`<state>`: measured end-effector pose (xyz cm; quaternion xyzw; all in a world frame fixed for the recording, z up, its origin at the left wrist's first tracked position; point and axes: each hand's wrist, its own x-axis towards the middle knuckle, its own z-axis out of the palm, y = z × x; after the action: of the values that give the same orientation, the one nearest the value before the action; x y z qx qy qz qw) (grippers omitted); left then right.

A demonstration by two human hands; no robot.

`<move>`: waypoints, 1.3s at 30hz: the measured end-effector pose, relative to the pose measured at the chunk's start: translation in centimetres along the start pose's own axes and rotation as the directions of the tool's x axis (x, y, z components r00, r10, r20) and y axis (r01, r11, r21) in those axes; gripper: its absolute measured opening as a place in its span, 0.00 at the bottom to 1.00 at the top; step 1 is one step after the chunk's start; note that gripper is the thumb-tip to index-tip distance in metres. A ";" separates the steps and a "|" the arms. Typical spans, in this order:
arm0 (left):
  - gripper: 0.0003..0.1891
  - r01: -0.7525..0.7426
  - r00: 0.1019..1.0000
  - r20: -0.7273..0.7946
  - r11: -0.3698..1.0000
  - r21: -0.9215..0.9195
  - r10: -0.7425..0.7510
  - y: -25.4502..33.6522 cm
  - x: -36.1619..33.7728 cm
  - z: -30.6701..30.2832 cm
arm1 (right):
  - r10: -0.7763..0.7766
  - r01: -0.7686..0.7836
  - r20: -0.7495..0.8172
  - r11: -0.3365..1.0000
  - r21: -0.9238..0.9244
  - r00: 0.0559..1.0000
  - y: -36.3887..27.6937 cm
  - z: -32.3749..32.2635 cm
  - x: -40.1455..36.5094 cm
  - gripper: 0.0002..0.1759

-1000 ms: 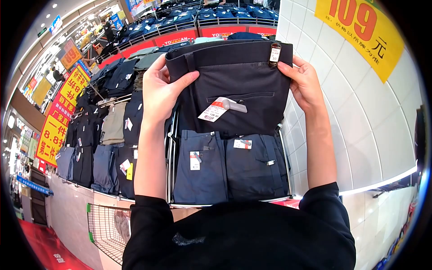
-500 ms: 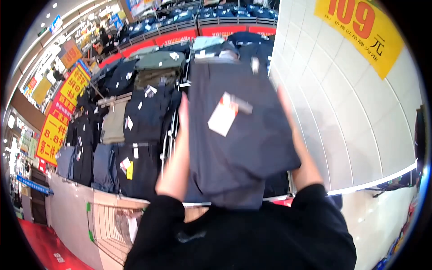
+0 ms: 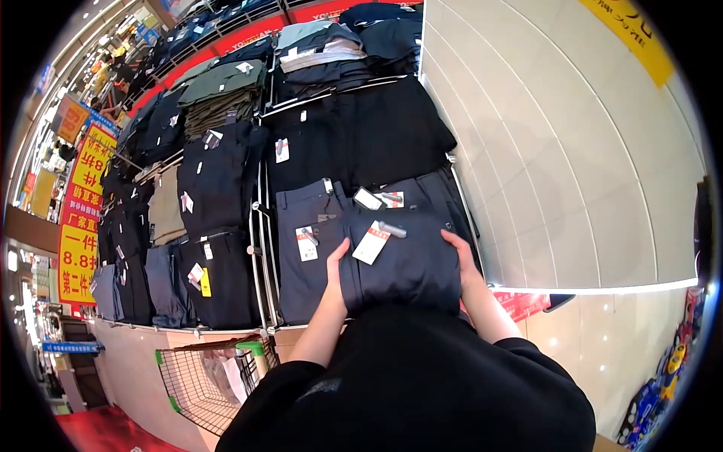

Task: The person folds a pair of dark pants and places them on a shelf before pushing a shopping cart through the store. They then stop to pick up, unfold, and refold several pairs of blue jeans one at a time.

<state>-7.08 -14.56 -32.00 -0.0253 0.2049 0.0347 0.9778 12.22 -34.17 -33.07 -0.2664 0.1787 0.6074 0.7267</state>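
Note:
A folded pair of dark grey trousers [image 3: 410, 260] with a white and red tag [image 3: 371, 242] is held between my two hands, low over the front of the rack. My left hand [image 3: 337, 275] grips its left side, and my right hand [image 3: 465, 264] grips the right side, thumb on top. Beneath and behind it lie other dark grey trousers [image 3: 301, 211] with tags of their own. Black trousers [image 3: 392, 124] rest on the tier above. The fingers under the held pair are hidden.
Left of a metal post [image 3: 262, 264] are more trouser stacks [image 3: 218, 279]. A shopping cart [image 3: 199, 384] stands at the lower left. A white panel wall [image 3: 565, 166] borders the rack on the right. Yellow and red signs [image 3: 79, 226] hang at the far left.
Both hands have lowered the held trousers toward the rack's front, where the pair now looks more compactly folded. Trousers on the rack behind have come into view, along with more of the cart.

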 end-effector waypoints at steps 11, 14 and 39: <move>0.32 -0.206 0.815 0.579 0.923 0.325 -0.022 12.3 7.4 23.0 | -0.332 0.441 0.487 0.889 -0.124 0.808 -15.9 20.3 0.6 0.24; 0.31 -0.352 0.854 0.503 0.859 0.372 0.133 11.9 7.3 23.0 | -0.234 0.396 0.593 0.904 -0.159 0.770 -17.0 20.2 0.6 0.25; 0.25 -0.161 0.912 -0.225 0.804 0.573 0.343 4.9 10.4 -5.1 | -0.388 0.153 -0.154 0.653 -0.742 0.909 -6.2 -1.3 8.2 0.45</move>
<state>0.02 -9.38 -41.04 0.2751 0.3622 0.1019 0.8847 20.04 -29.26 -37.84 -0.6401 -0.0060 0.4639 0.6124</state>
